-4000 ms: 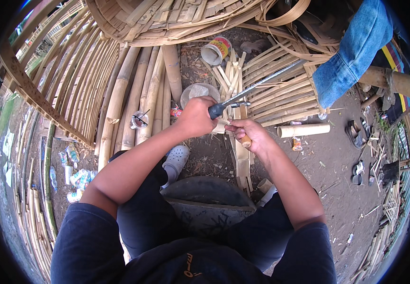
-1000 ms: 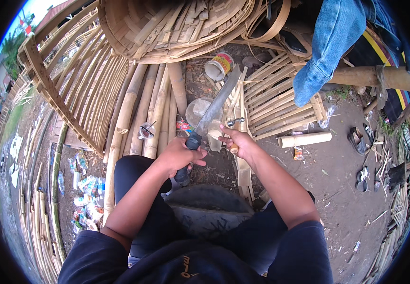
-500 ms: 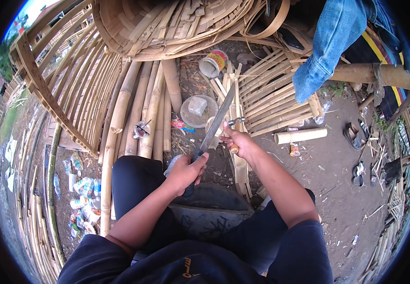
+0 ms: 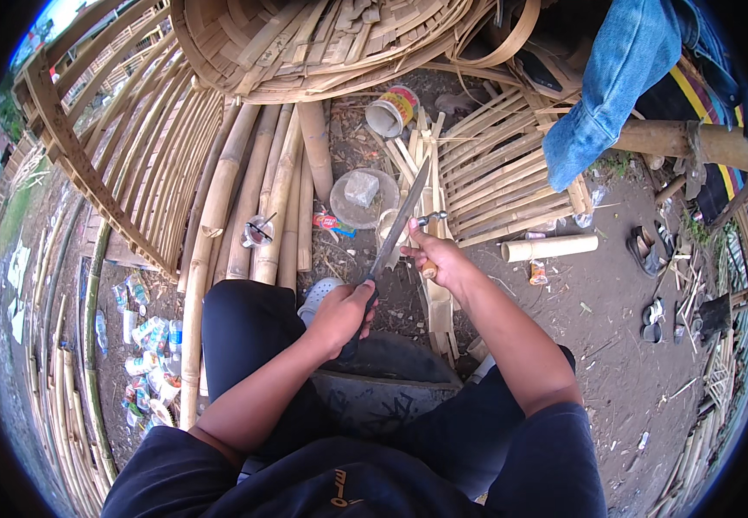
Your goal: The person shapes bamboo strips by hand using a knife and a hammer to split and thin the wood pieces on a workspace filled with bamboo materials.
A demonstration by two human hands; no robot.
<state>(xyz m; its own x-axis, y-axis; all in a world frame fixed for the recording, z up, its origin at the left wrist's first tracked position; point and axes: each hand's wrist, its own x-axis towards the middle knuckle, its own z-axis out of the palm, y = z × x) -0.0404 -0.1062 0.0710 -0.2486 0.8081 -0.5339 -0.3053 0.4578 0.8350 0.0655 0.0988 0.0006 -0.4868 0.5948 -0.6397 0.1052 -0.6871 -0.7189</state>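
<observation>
My left hand (image 4: 339,318) is closed round the dark handle of a machete (image 4: 400,221), whose long grey blade slants up and away to the right. My right hand (image 4: 440,259) grips a small hammer (image 4: 432,218); its metal head sticks out above the fingers and the wooden handle end shows below them. The hammer head is close to the right of the blade; I cannot tell whether they touch. Beneath both hands lie split bamboo strips (image 4: 439,309) on the ground. A grey stone block (image 4: 361,188) rests on a round slab (image 4: 346,212) ahead.
A woven bamboo basket (image 4: 305,91) fills the far side. Bamboo poles (image 4: 223,207) and a slatted frame (image 4: 115,194) stand left; another slatted panel (image 4: 499,173) lies right. A tin (image 4: 391,112), a plastic cup (image 4: 257,231), a bamboo piece (image 4: 551,248) and sandals (image 4: 644,252) are around.
My left hand has moved slightly right, and the machete blade has turned so that it looks narrower. The right hand and hammer are almost unmoved.
</observation>
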